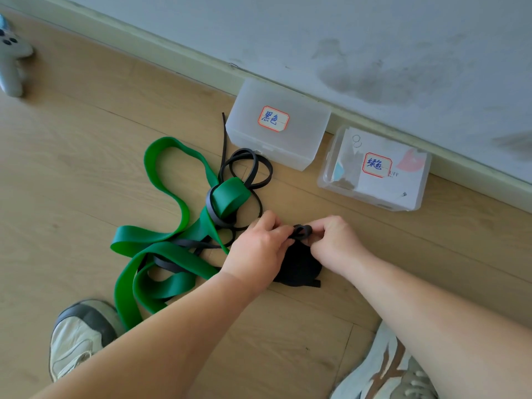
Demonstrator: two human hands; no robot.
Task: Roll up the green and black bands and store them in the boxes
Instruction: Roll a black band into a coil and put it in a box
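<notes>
Partly hidden | black band point(302, 230) pinched by left hand point(259, 249), right hand point(335, 243)

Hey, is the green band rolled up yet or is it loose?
Loose. The green band lies in open loops on the floor, tangled with the black band, which the left hand and right hand pinch.

home room, wood-plank floor point(86, 133), scuffed white wall point(374, 38), baseboard point(172, 53)

The left hand point(256, 249) and right hand point(334, 243) hide their own fingers' hold on the black band point(302, 230), the dark lump point(299, 269) beneath them is unclear, and the grey toy point(11, 61) at ten o'clock is cut by the edge.
</notes>
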